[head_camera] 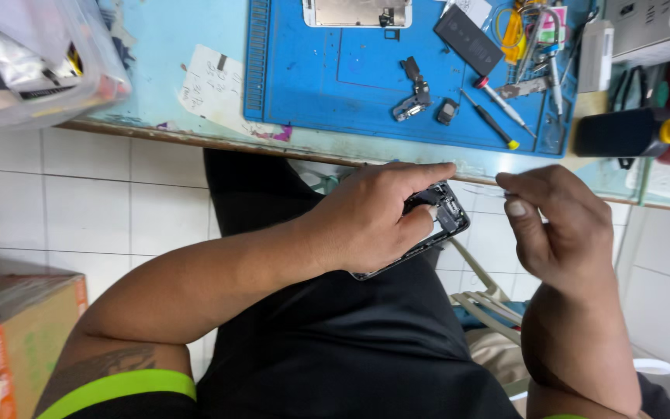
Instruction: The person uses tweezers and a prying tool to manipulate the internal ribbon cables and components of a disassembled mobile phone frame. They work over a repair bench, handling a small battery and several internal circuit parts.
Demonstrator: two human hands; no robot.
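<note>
My left hand [374,217] grips an opened dark phone body [447,221] over my lap, below the table edge, with thumb and fingers wrapped around its frame. My right hand [556,225] hovers just right of the phone, its fingers pinched together on something thin and small that I cannot make out. On the table above lies a blue work mat [335,77] with small removed phone parts [414,99], a black battery [468,39] and a phone screen panel [357,12].
Screwdrivers [498,105] and tweezers [554,66] lie at the mat's right side. A black bottle with a yellow nozzle [630,130] lies at the right. A paper note [215,85] sits left of the mat, a plastic bin [32,62] far left, a cardboard box [17,334] on the floor.
</note>
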